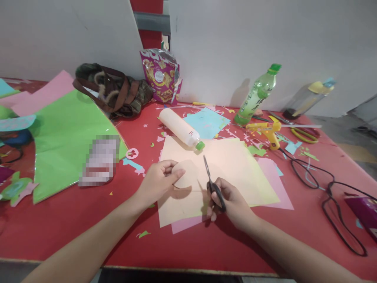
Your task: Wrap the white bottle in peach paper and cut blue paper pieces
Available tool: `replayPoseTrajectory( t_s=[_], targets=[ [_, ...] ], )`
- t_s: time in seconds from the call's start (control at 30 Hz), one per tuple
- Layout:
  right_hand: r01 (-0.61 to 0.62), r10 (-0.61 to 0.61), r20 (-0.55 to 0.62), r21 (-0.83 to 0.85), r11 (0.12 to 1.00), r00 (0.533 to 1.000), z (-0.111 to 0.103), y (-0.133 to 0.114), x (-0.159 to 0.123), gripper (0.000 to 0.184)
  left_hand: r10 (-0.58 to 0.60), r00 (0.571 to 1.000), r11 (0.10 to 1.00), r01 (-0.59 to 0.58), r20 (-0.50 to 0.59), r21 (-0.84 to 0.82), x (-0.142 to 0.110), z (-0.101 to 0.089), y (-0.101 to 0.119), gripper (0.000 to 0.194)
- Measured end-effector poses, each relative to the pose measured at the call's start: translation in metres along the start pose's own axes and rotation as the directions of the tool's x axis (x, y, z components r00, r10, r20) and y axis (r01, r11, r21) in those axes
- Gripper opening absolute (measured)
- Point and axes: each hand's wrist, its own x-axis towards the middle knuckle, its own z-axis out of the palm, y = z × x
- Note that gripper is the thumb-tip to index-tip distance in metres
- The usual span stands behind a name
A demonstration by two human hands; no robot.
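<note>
From my end, cutting looks well along, IMO: the paper disc (pixel 187 177) sits at 6 o'clock, just below ctr, w/ a curved edge visible on its L and lower sides, so I'd call most of the outline done. Can't tell if any trimming's left; its R edge blends into the cream sheet (pixel 235 169) under it. My L hand (pixel 159 179), approx 7 o'clock, has it in a narrow pinch, thumb on top. My R hand (pixel 229 198), approx 5 o'clock, is closed round the scissors (pixel 218 196), blades pointing to 12, near the disc but apart from it; blade gap's too fine to call. Disc itself: pale cream, thin, flat-ish, roundish, no marks I can make out. Scraps (pixel 144 234) on the red table (pixel 132 251) suggest other cuts done. Glue gun (pixel 271 131) lies at 3 o'clock, untouched, and the white bottle (pixel 178 127) at 11, nr ctr.
</note>
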Motion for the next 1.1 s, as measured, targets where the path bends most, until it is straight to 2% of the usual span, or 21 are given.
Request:
replayPoseTrajectory(
  t_s=[0.17,0.23,0.4,0.6,0.73,0.9,1.0,1.1],
  targets=[
    [0.187,-0.185,-0.085,0.019,0.982,0.979,-0.001,-0.001,0.002,0.041,-0.030,0.985,0.999,0.025,0.168,0.032,-0.004,0.008,0.000,0.019],
    [0.217,-0.218,-0.142,-0.026,0.976,0.965,0.000,0.000,0.004,0.039,-0.017,0.979,0.998,0.003,0.204,0.065,-0.005,0.011,-0.002,0.018],
    [0.263,-0.283,-0.185,-0.125,0.957,0.941,0.001,0.002,0.009,0.035,0.025,0.974,0.999,-0.032,0.226,0.025,-0.006,0.018,-0.004,0.018],
    [0.319,-0.357,-0.248,-0.180,0.931,0.901,0.000,0.000,0.016,0.032,-0.013,0.963,0.991,0.047,0.270,-0.122,-0.006,0.021,-0.007,0.015],
    [0.334,-0.358,-0.254,-0.134,0.933,0.898,0.000,0.000,0.023,0.030,-0.002,0.977,0.982,0.043,0.213,-0.186,-0.001,0.019,-0.008,0.018],
    [0.345,-0.341,-0.233,-0.026,0.938,0.911,0.005,0.003,0.031,0.030,-0.036,0.998,0.945,0.053,0.058,-0.322,0.004,0.015,-0.006,0.030],
    [0.335,-0.321,-0.265,0.011,0.942,0.909,0.011,0.003,0.034,0.033,-0.016,1.000,0.914,0.007,-0.019,-0.406,0.006,0.014,-0.002,0.033],
    [0.339,-0.312,-0.289,0.050,0.939,0.905,0.017,0.001,0.035,0.036,0.076,0.995,0.921,-0.092,-0.058,-0.378,0.008,0.010,0.006,0.032]
  ],
)
